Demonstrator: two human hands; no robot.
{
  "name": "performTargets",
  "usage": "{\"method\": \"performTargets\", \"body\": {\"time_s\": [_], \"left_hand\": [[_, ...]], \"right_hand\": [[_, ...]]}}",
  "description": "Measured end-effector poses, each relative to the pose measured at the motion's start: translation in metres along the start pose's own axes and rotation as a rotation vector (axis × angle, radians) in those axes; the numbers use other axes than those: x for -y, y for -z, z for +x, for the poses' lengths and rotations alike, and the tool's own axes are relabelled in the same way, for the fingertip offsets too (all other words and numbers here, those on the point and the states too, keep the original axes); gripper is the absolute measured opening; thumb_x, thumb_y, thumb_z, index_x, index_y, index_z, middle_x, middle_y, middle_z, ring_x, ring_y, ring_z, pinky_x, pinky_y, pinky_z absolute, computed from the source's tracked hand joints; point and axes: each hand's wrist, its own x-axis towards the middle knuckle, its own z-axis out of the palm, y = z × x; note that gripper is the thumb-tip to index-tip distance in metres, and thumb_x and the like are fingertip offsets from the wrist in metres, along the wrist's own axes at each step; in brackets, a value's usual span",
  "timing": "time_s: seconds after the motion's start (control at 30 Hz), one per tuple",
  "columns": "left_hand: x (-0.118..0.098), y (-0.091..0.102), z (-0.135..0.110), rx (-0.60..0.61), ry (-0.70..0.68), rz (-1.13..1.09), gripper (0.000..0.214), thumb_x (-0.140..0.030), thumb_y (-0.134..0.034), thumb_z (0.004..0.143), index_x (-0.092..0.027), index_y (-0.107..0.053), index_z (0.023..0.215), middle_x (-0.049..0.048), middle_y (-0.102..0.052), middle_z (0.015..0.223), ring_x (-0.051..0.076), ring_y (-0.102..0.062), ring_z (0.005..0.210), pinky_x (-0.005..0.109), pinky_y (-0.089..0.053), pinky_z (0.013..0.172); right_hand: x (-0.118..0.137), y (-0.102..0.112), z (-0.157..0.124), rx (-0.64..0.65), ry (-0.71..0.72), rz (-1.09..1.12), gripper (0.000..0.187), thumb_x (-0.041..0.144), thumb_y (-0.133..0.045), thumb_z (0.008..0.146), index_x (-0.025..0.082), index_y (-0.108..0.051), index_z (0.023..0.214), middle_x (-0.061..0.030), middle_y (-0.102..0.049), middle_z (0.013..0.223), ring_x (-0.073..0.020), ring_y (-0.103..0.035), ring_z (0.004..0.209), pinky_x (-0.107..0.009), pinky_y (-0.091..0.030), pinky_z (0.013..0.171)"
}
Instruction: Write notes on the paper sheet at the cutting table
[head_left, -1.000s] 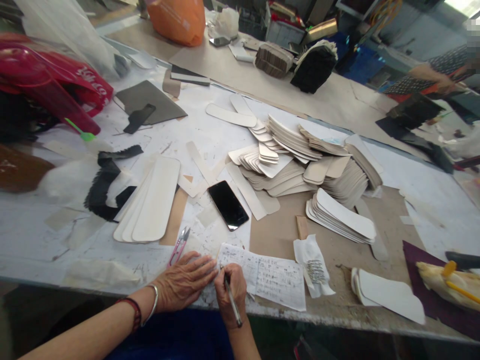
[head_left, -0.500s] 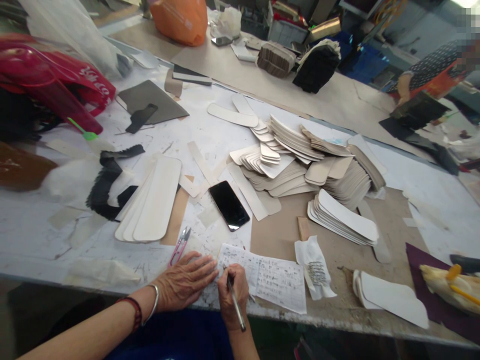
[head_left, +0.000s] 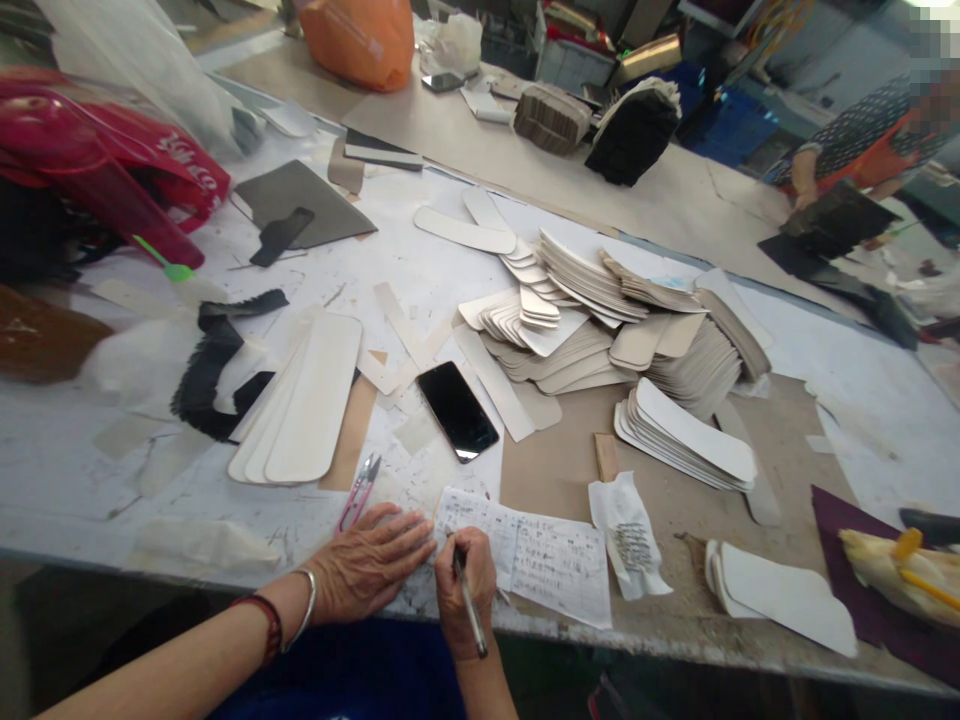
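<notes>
My right hand (head_left: pixel 463 580) grips a pen (head_left: pixel 468 602), its tip on the left edge of a handwritten paper sheet (head_left: pixel 540 560) at the near edge of the table (head_left: pixel 675 215). My left hand (head_left: pixel 371 565) lies flat, fingers stretched out, on the tabletop just left of the sheet, holding nothing. Pink thread snips (head_left: pixel 358 492) lie just beyond my left hand. A black phone (head_left: pixel 457 410) lies face up farther back.
Piles of pale cut insole-shaped pieces (head_left: pixel 622 330) fill the middle; another stack (head_left: pixel 307 400) lies left. A crumpled paper slip (head_left: pixel 628 535) and more pieces (head_left: pixel 780 595) sit right. Red bag (head_left: pixel 112 180) and orange bag (head_left: pixel 360 40) at the back. Another person (head_left: pixel 862 140) stands far right.
The pen has shifted slightly in my right hand as it writes. The person at the far right has moved. My left hand stays put.
</notes>
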Motion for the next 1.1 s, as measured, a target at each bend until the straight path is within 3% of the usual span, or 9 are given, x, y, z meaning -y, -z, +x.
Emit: {"method": "performTargets", "body": {"time_s": [0.2, 0.5, 0.8, 1.1], "left_hand": [[0.002, -0.004, -0.005, 0.01, 0.007, -0.015, 0.037, -0.028, -0.041, 0.094, -0.017, -0.051, 0.128, 0.0026, -0.047, 0.134, 0.02, -0.034, 0.128, 0.039, -0.003, 0.115], [0.0, -0.001, 0.0, -0.011, -0.001, -0.016, 0.039, -0.027, -0.027, 0.099, -0.014, -0.053, 0.125, 0.0042, -0.051, 0.131, 0.021, -0.035, 0.126, 0.039, -0.004, 0.114], [0.001, -0.003, -0.003, -0.006, 0.002, -0.014, 0.037, -0.029, -0.036, 0.097, -0.015, -0.053, 0.126, 0.0038, -0.05, 0.131, 0.021, -0.036, 0.126, 0.038, -0.004, 0.114], [0.002, -0.003, -0.002, 0.0, 0.001, -0.002, 0.036, -0.029, -0.041, 0.095, -0.017, -0.052, 0.127, 0.0024, -0.049, 0.132, 0.019, -0.035, 0.127, 0.037, -0.003, 0.115]], "right_hand": [[-0.002, -0.002, -0.003, 0.011, -0.003, 0.0, 0.01, 0.014, -0.04, 0.094, 0.016, -0.042, 0.084, -0.0018, -0.044, 0.075, -0.0127, -0.045, 0.07, -0.025, -0.042, 0.063], [-0.002, -0.001, -0.003, 0.04, 0.004, 0.027, 0.008, 0.012, -0.042, 0.092, 0.016, -0.043, 0.085, -0.0019, -0.043, 0.076, -0.0129, -0.044, 0.071, -0.026, -0.041, 0.065], [0.002, 0.001, 0.002, 0.011, 0.052, -0.048, 0.01, 0.01, -0.04, 0.092, 0.016, -0.041, 0.083, -0.0024, -0.043, 0.074, -0.0134, -0.044, 0.069, -0.026, -0.042, 0.062], [0.003, 0.015, -0.001, -0.053, -0.042, -0.037, 0.009, 0.014, -0.04, 0.094, 0.017, -0.046, 0.089, -0.0022, -0.053, 0.079, -0.0103, -0.056, 0.075, -0.019, -0.047, 0.069]]}}
